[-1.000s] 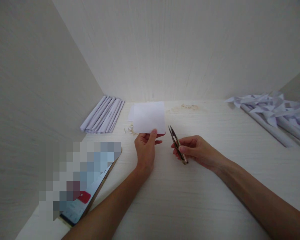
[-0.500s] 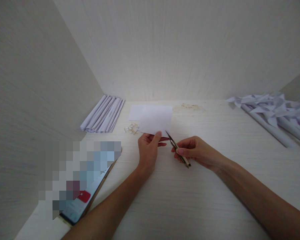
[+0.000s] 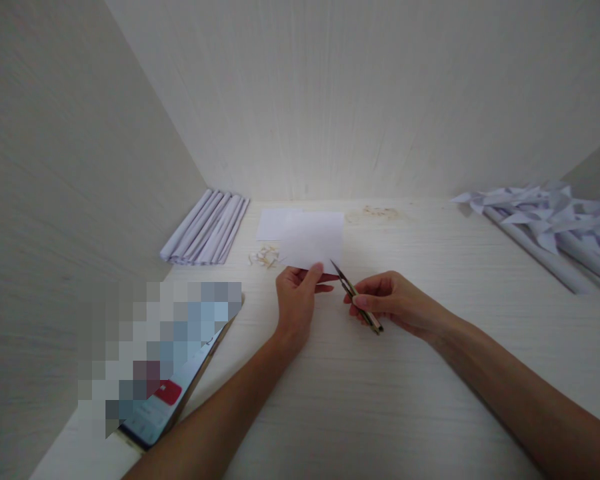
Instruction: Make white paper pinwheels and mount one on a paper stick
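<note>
My left hand (image 3: 296, 293) is closed on the lower edge of a white sheet of paper (image 3: 313, 237), thumb on top and fingers beneath. My right hand (image 3: 380, 297) grips a slim, pointed cutting tool (image 3: 367, 317) with a gold-coloured handle; whether it is small scissors or a knife I cannot tell. Its dark tip lies over the sheet's lower right corner, close to my left fingertips. Behind the held sheet, another white sheet (image 3: 270, 225) lies on the table, partly covered. Small pale sticks or scraps (image 3: 264, 257) are heaped just left of the held paper.
Several rolled white paper tubes (image 3: 205, 230) lie side by side at the back left. A phone (image 3: 155, 410), partly pixelated, rests near my left forearm. At the right are folded paper pinwheel shapes (image 3: 545, 217) on paper sticks (image 3: 535, 253). Tiny tan bits (image 3: 380, 212) lie by the back wall.
Almost nothing differs. The held sheet has shifted very slightly, and both hands keep their places and grips.
</note>
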A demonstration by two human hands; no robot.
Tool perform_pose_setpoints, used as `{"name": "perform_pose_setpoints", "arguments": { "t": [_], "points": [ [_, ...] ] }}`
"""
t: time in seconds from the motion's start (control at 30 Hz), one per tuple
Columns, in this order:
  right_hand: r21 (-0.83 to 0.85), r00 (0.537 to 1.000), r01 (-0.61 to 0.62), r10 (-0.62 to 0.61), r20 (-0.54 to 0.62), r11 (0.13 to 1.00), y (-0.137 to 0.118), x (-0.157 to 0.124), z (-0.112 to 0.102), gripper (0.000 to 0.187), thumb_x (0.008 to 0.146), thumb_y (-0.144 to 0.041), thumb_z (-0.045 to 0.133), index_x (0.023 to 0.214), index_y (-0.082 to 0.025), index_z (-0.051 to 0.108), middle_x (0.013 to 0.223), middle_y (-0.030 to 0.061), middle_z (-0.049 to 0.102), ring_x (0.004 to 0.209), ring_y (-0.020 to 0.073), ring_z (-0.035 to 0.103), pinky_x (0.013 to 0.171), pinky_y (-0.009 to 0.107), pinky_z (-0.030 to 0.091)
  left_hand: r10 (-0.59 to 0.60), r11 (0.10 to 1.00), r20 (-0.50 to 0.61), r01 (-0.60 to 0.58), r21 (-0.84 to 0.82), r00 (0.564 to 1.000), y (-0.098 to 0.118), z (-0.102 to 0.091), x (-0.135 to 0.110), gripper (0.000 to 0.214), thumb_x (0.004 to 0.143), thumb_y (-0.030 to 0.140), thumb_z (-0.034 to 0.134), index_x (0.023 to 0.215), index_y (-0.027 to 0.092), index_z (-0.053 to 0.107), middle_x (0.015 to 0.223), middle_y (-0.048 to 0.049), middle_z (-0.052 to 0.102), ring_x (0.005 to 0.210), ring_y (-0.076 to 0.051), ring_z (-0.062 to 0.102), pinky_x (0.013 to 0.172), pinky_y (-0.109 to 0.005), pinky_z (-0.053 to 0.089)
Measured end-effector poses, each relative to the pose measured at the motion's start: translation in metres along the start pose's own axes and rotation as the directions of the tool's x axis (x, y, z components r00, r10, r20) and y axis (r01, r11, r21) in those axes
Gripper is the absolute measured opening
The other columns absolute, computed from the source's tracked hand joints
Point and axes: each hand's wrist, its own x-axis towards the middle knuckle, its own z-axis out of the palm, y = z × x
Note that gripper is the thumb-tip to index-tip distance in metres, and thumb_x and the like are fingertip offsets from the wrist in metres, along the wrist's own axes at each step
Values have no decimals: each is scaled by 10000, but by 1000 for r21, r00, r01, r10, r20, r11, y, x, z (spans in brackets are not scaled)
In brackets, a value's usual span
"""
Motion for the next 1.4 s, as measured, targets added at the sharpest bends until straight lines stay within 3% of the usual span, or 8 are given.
{"name": "perform_pose_setpoints", "arguments": {
  "t": [0.9, 1.4],
  "points": [
    [-31, 999, -23, 24, 37, 999, 3, 2, -3, 250, 612, -352, 689, 662, -110, 645, 567, 12, 597, 468, 58, 479, 439, 193, 335, 8, 1000, 15, -8, -3, 1000, -1, -1, 1, 168, 635, 241, 604, 698, 88, 575, 634, -53, 640, 567, -154, 637, 438, -192, 457],
    [-34, 1000, 3, -4, -28, 999, 1, 1, 2, 225, 589, -322, 692, 602, -106, 630, 540, 6, 583, 428, 49, 445, 407, 196, 291, 17, 1000, 21, -18, 8, 1000, -2, -2, 1, 162, 641, 242, 599, 693, 91, 575, 630, -46, 632, 576, -156, 638, 436, -190, 455]
  ]
}}
